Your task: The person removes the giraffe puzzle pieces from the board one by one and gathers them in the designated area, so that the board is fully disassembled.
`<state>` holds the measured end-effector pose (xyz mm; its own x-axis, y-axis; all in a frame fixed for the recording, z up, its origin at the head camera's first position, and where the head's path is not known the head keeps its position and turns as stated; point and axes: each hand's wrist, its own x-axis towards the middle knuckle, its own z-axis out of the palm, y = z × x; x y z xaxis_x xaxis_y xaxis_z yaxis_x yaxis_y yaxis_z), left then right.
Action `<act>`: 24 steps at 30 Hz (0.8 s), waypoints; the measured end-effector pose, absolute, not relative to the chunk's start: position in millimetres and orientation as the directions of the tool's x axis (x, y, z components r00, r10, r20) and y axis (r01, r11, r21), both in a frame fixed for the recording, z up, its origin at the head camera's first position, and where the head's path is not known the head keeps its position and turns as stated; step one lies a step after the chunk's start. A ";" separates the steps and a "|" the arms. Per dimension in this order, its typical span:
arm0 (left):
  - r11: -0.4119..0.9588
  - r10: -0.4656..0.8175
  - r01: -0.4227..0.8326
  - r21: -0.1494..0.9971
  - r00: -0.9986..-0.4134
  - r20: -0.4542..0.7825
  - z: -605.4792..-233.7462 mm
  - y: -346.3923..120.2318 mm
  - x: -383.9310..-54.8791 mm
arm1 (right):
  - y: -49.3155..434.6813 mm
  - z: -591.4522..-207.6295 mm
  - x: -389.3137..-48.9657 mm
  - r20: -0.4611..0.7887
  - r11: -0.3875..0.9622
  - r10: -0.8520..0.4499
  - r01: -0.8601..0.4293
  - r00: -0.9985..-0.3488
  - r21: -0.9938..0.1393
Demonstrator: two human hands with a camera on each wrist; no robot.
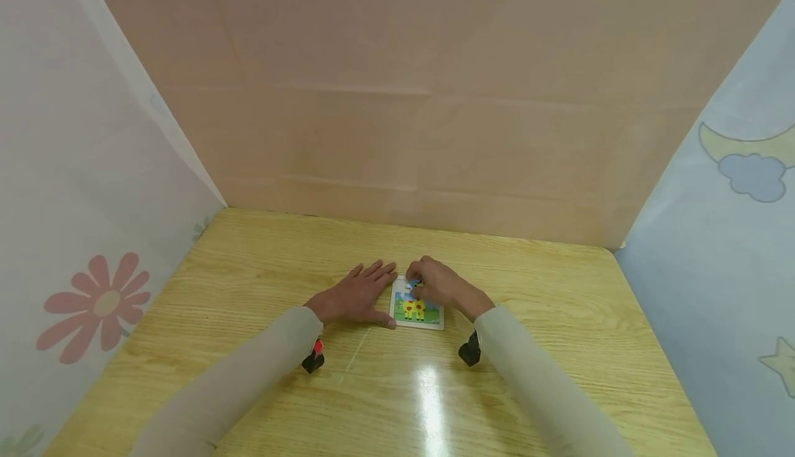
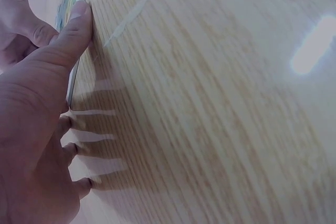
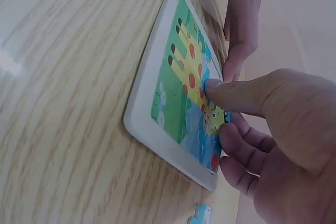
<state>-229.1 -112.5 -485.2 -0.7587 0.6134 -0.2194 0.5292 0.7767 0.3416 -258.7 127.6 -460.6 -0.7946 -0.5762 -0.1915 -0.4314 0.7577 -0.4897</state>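
A small jigsaw puzzle with a yellow, red-spotted giraffe lies in a white tray (image 3: 157,141) on the table. My left hand (image 1: 360,297) is flat with fingers spread along the tray's left side, its thumb (image 2: 77,17) at the near left corner. Over the upper part of the puzzle, my right hand (image 1: 438,283) pinches a puzzle piece (image 3: 212,120) with the giraffe's head on it, between thumb and fingers. The piece sits right at the picture's surface. Part of the tray's upper area is hidden under the right hand in the head view.
Beside the tray, a loose blue puzzle piece (image 3: 200,215) lies on the wooden table (image 1: 261,257). A brown paper panel (image 1: 404,132) stands behind the table, with patterned cloth (image 1: 87,188) at the left and more cloth (image 1: 714,270) at the right.
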 end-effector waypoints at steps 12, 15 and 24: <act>0.777 0.613 0.529 0.342 -0.760 -0.216 -486.0 -112.8 -229.8 | 127.1 -464.0 -256.2 -0.149 0.755 -0.561 -0.429 -0.814 -0.497; 0.777 0.613 0.529 0.342 -0.758 -0.220 -484.8 -112.8 -229.3 | 127.3 -463.5 -254.8 -0.141 0.757 -0.557 -0.430 -0.818 -0.493; 0.780 0.613 0.533 0.328 -0.757 -0.227 -484.1 -112.9 -229.7 | 136.9 -463.3 -257.0 -0.138 0.760 -0.554 -0.431 -0.821 -0.486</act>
<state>-229.7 -112.9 -484.1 -0.7569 0.6127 -0.2274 0.5330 0.7801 0.3277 -257.0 136.9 -463.3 -0.8209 -0.5541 -0.1383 -0.4314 0.7603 -0.4857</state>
